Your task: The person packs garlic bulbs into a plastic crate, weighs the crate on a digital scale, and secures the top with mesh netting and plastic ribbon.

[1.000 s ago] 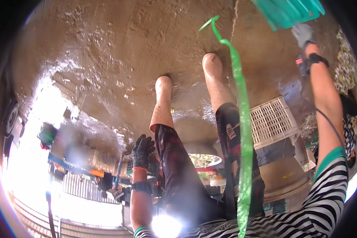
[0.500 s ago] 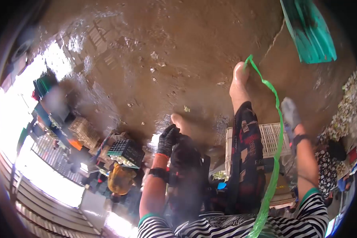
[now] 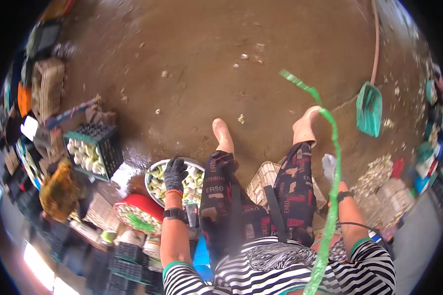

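Note:
My left hand, in a dark knit glove, hovers over or just above a round metal basin. Its fingers are loosely apart with nothing visible in them. Whitish-green vegetable pieces fill the basin beside my left leg. My right hand, in a pale glove, hangs beyond my right knee, its fingers stretched out and holding nothing visible. A green plastic ribbon hangs close to the camera and passes in front of my right side. Behind my right leg a cream slatted crate is partly hidden.
A green long-handled dustpan lies on the wet brown floor. At left stand a dark crate of pale vegetables, a red basin and a tan crate. A heap of pale scraps lies at right.
My view has swung, bringing the metal basin and red basin into sight. My left hand has moved from my left knee to the basin. My right hand stays beside my right leg.

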Tool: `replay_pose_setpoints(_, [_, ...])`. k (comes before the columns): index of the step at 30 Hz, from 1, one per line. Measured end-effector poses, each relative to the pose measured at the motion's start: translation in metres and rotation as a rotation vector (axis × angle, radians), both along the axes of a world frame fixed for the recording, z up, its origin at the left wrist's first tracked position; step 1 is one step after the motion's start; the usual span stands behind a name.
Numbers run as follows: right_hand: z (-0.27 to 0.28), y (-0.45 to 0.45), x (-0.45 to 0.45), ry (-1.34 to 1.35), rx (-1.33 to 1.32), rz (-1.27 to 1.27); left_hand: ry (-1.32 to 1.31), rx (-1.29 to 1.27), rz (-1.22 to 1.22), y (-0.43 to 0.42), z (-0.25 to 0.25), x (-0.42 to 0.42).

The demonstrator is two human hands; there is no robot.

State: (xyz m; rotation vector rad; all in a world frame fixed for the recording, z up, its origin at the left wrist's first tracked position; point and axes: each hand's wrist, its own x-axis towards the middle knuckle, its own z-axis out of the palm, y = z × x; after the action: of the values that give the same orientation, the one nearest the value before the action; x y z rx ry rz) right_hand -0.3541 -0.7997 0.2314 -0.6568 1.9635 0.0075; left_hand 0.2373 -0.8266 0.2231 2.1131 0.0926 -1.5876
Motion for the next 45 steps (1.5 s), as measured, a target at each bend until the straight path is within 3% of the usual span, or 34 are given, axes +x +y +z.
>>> replay_pose_setpoints(5, [0.052,-0.082,0.113,0.048,-0.113,0.679,-0.105,0.166,0.390,0.083,0.031,0.069])
replay_pose_setpoints(8, [0.043,-0.125,0.186,0.044,-0.150,0.965,-0.074,0.148,0.402,0.115,0.012,0.066])
replay_pose_setpoints(11, [-0.010,-0.130,0.237,0.000,-0.144,1.367,0.037,0.107,0.448,0.114,0.003,0.043])
replay_pose_setpoints(13, [-0.038,-0.137,0.285,-0.115,-0.113,1.731,0.116,0.003,0.343,0.117,-0.021,0.026])
replay_pose_setpoints(16, [-0.132,-0.114,0.316,-0.279,0.061,2.030,0.275,-0.060,0.520,0.116,-0.071,0.001])
replay_pose_setpoints(19, [-0.213,-0.086,0.318,-0.470,-0.085,2.044,0.181,-0.038,0.504,0.098,-0.108,-0.005])
replay_pose_setpoints(22, [-0.312,-0.065,0.294,-0.415,-0.353,1.979,0.181,-0.028,0.764,0.123,-0.148,-0.014])
replay_pose_setpoints(23, [-0.343,-0.064,0.290,-0.354,-0.453,1.942,0.054,0.028,0.524,0.118,-0.145,-0.022])
replay_pose_setpoints(24, [-0.365,-0.098,0.291,-0.516,-0.687,1.920,0.114,0.088,0.549,0.130,-0.153,-0.027])
replay_pose_setpoints(26, [-0.387,-0.106,0.297,-0.604,-0.368,2.038,0.233,0.210,0.598,0.154,-0.167,-0.037])
replay_pose_setpoints(27, [-0.396,-0.119,0.298,-0.642,-0.220,2.092,0.178,0.185,0.355,0.155,-0.171,-0.043])
replay_pose_setpoints(28, [-0.393,-0.125,0.290,-0.662,-0.615,2.026,0.118,0.158,0.113,0.161,-0.172,-0.045])
replay_pose_setpoints(31, [-0.391,-0.171,0.293,-0.474,-0.377,1.964,0.086,0.133,0.342,0.133,-0.165,-0.048])
replay_pose_setpoints(33, [-0.393,-0.227,0.279,-0.353,-0.872,1.496,0.137,0.175,0.663,0.092,-0.154,-0.045])
replay_pose_setpoints(34, [-0.398,-0.262,0.262,-0.169,-0.767,1.548,0.201,0.031,0.561,0.086,-0.152,-0.043])
replay_pose_setpoints(35, [-0.395,-0.295,0.244,-0.068,-0.726,1.388,0.260,-0.064,0.512,0.086,-0.157,-0.042])
replay_pose_setpoints(37, [-0.407,-0.342,0.206,0.059,-0.972,0.986,0.367,-0.246,0.409,0.088,-0.171,-0.036])
replay_pose_setpoints(38, [-0.415,-0.358,0.189,0.124,-0.968,0.976,0.135,0.065,0.439,0.062,-0.164,-0.048])
replay_pose_setpoints(39, [-0.423,-0.374,0.172,0.189,-0.961,0.965,0.193,0.062,0.437,0.041,-0.166,-0.049])
replay_pose_setpoints(40, [-0.416,-0.382,0.170,0.464,-0.976,1.260,0.181,0.073,0.474,0.023,-0.165,-0.051])
replay_pose_setpoints(41, [-0.434,-0.387,0.159,0.359,-0.788,1.230,0.192,0.066,0.523,0.007,-0.162,-0.054])
replay_pose_setpoints(43, [-0.407,-0.372,0.176,0.391,-0.514,1.216,0.157,0.097,0.610,-0.010,-0.158,-0.056])
replay_pose_setpoints(45, [-0.399,-0.348,0.170,0.261,-0.554,1.301,0.070,0.139,0.690,-0.008,-0.168,-0.054])
